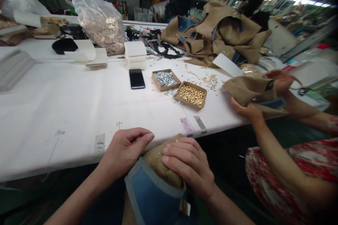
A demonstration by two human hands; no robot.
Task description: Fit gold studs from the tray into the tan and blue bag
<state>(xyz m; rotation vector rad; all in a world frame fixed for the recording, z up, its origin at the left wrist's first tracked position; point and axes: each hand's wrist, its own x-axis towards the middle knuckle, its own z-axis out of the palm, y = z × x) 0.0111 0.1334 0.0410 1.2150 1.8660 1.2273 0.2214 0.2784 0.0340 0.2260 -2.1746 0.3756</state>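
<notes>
A brown cloth piece (163, 168) with a blue patch (155, 193) edged in grey lies below the table's front edge, over my lap. Small metal studs show on the brown cloth. My right hand (188, 165) is closed over its upper right part, fingers curled round the folded cloth. My left hand (126, 149) is at the cloth's upper left, its thumb and fingers pinched together; whatever they hold, if anything, is hidden. Beyond the hands, a cardboard box of gold studs (192, 95) sits against a box of silver studs (166, 79).
At right, a co-worker's hands (249, 110) hold another brown cloth piece (248, 89). Loose studs (211, 81) are scattered behind the boxes. A phone (137, 78), a white stack (135, 54), a plastic bag of small parts (101, 24) and a brown cloth heap (221, 35) are farther back.
</notes>
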